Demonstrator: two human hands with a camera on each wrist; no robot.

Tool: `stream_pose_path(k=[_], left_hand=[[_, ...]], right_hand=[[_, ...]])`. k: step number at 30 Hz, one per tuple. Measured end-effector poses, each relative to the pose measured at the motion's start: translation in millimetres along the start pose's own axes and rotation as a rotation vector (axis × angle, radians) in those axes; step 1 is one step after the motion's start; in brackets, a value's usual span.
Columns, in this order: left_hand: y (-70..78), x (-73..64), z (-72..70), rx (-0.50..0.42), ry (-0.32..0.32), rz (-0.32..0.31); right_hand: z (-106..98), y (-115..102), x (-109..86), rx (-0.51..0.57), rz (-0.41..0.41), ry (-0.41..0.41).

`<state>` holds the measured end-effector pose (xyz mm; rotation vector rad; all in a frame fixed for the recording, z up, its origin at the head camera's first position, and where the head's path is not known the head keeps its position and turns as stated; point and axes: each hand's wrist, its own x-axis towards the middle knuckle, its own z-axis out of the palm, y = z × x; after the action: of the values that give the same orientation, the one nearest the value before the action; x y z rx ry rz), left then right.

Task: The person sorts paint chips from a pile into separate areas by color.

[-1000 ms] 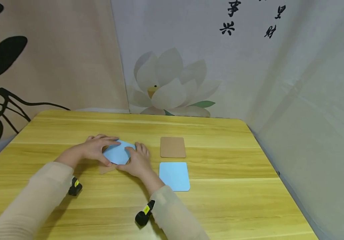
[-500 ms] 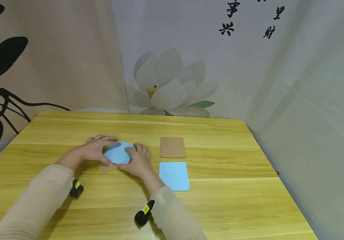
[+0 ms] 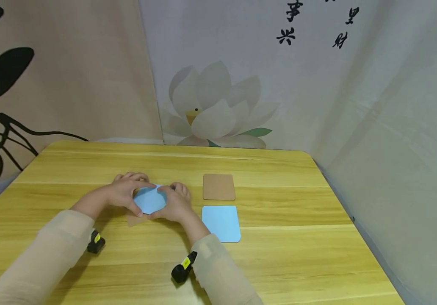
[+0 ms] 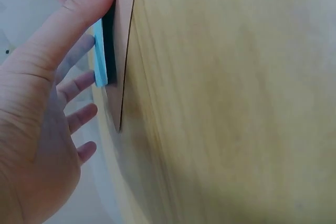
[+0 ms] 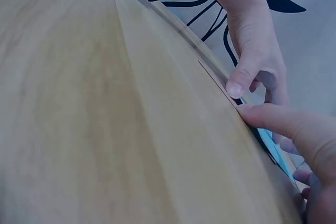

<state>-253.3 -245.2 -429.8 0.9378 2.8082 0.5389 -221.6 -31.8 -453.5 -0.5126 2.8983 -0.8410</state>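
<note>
My left hand and right hand hold a light blue card from both sides, thumbs at its near edge and fingers at its far edge. In the left wrist view the card shows a dark underside, its edge raised over a brown card. That brown card peeks out under the left thumb in the head view; most of it is hidden. Both thumb tips come close together at the near edge in the right wrist view, where a strip of the blue card shows.
To the right of my hands, a brown square card lies flat, with a light blue square card just nearer to me. All lie on a wooden table. A printed curtain hangs behind its far edge.
Both hands have shifted slightly toward me with the blue card, and its far edge has come nearer. The brown card's visible corner beneath has moved a little the same way.
</note>
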Motion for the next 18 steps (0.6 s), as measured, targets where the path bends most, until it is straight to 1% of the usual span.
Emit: stream_pose_path(k=[5, 10, 18], left_hand=[[-2.1, -5.5, 3.2, -0.034, 0.039, -0.011], [-1.6, -11.4, 4.0, -0.041, 0.07, -0.011], [4.4, -13.6, 4.2, -0.033, 0.118, -0.01]], right_hand=[[1.1, -0.5, 0.1, -0.009, -0.01, -0.004], [0.9, -0.9, -0.6, -0.031, -0.025, -0.013], [-2.7, 1.9, -3.6, 0.021, -0.041, -0.01]])
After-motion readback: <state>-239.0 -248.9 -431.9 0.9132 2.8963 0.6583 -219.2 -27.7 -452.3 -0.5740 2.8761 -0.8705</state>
